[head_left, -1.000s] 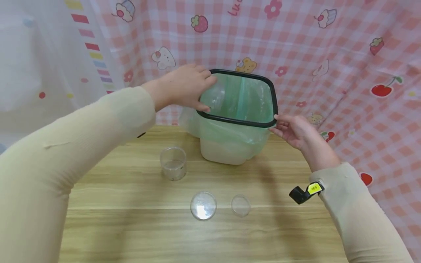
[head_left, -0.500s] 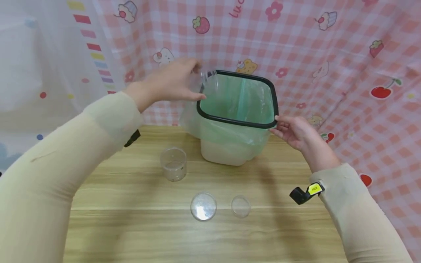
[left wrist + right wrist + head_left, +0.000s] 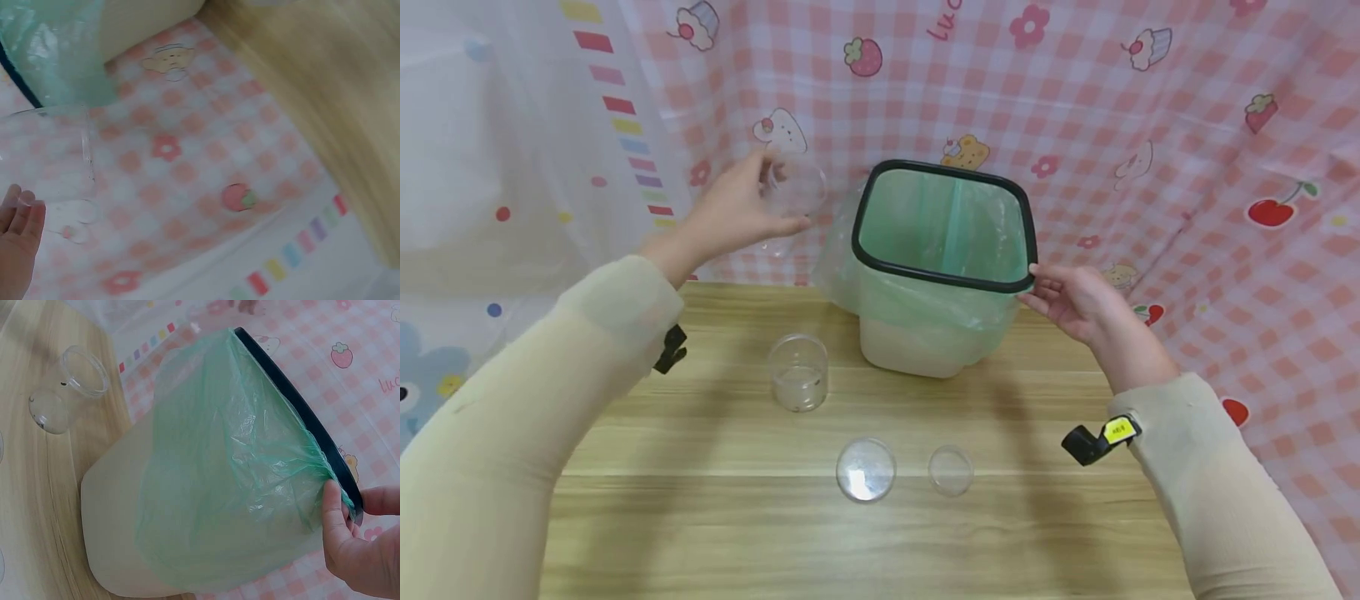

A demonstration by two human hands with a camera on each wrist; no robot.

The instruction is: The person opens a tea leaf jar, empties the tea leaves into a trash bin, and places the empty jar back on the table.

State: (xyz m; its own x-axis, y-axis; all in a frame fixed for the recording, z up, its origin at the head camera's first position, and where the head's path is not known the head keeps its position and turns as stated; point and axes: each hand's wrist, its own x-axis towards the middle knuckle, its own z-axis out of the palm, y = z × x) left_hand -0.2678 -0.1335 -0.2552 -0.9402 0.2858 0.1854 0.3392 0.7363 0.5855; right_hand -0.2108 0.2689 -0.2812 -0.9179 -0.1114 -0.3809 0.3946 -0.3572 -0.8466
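Observation:
In the head view my left hand (image 3: pixel 726 208) grips a clear plastic jar (image 3: pixel 801 185) in the air, left of the bin and apart from it. The left wrist view shows the see-through jar wall (image 3: pixel 47 153) beside my fingertips (image 3: pixel 36 215). A pale bin (image 3: pixel 910 346) stands on the table, lined with a green plastic bag (image 3: pixel 943 304) folded over its black rim (image 3: pixel 917 273). My right hand (image 3: pixel 1075 304) pinches the rim and bag at the near right corner, thumb and fingers on either side in the right wrist view.
A second clear jar (image 3: pixel 800 387) stands upright on the wooden table (image 3: pixel 737 525), front left of the bin. Two round clear lids (image 3: pixel 865 471) lie nearer me. A checked pink curtain (image 3: pixel 925 92) hangs close behind the bin.
My left hand has lifted the clear jar out from over the bin's left rim and moved it leftward. My right hand stays on the rim, and the bin stands still.

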